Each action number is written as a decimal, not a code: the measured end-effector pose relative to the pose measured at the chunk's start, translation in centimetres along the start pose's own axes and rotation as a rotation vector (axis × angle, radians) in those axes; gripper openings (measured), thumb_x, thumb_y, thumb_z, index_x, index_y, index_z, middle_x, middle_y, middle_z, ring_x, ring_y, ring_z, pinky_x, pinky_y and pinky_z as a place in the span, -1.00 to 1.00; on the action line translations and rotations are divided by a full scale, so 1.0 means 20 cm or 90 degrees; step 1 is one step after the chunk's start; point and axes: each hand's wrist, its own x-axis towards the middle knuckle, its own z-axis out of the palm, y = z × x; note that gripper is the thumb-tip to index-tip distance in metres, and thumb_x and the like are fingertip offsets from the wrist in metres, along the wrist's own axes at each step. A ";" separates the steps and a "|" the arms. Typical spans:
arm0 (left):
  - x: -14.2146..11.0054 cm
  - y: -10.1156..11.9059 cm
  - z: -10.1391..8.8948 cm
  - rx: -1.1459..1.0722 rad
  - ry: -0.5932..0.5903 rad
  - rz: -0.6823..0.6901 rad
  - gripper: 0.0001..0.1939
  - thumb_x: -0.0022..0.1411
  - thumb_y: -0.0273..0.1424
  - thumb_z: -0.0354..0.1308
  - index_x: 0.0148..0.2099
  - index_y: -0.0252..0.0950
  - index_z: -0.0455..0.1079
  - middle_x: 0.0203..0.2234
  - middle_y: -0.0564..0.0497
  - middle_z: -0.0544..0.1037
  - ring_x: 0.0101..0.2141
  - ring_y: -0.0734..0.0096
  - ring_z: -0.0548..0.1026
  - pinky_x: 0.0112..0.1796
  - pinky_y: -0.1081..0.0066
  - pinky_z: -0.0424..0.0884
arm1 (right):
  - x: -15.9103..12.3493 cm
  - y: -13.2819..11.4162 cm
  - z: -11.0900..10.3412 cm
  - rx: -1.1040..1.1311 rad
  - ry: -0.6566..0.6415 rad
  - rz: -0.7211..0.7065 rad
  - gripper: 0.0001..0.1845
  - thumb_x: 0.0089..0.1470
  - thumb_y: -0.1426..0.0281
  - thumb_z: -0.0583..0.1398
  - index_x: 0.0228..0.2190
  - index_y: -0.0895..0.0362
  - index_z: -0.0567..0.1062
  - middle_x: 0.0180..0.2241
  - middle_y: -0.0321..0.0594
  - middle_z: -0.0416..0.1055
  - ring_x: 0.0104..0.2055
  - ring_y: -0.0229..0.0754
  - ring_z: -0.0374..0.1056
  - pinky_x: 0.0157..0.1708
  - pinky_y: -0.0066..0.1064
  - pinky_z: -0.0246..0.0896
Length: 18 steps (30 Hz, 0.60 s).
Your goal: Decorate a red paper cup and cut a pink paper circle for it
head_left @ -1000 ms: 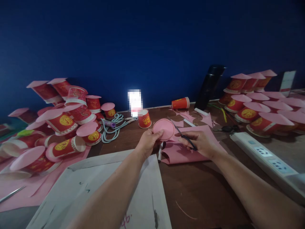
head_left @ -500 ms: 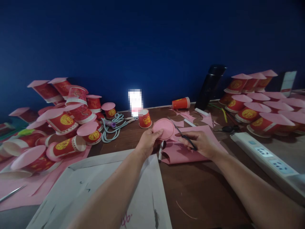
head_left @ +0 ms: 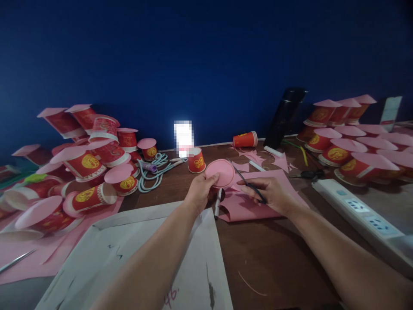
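Between the thumb and fingers of my left hand [head_left: 197,193] is a round pink paper disc [head_left: 223,171], with a line showing just inside its edge. My right hand [head_left: 270,196] is closed around the dark handles of a pair of scissors [head_left: 254,191], whose blades point up and left beside the disc's right edge. Below both hands lies a pink paper sheet [head_left: 258,211] with curved bites cut from its side. A red paper cup [head_left: 196,161] with a yellow print stands just beyond my left hand.
Red cups topped with pink discs crowd the left [head_left: 87,165] and the right [head_left: 342,153]. Pink scraps [head_left: 280,162] and a black bottle [head_left: 285,118] sit behind. A power strip [head_left: 358,211] lies right, a pale board [head_left: 129,254] front left, a coiled cable [head_left: 150,183] back left.
The pink disc in my left hand has shifted slightly up and left and tilted flatter. My right hand and the scissors have hardly moved.
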 end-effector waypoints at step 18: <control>0.01 -0.01 0.00 -0.023 0.010 0.006 -0.74 -0.04 -0.34 0.34 -0.34 -0.39 0.41 -0.57 0.01 0.51 -0.57 0.46 0.45 -0.44 0.41 0.44 | 0.00 -0.02 0.01 0.033 0.006 0.025 -0.38 -0.19 0.03 0.35 -0.14 0.19 0.58 -0.65 -0.36 0.26 -0.59 -0.37 0.10 -0.60 -0.46 0.05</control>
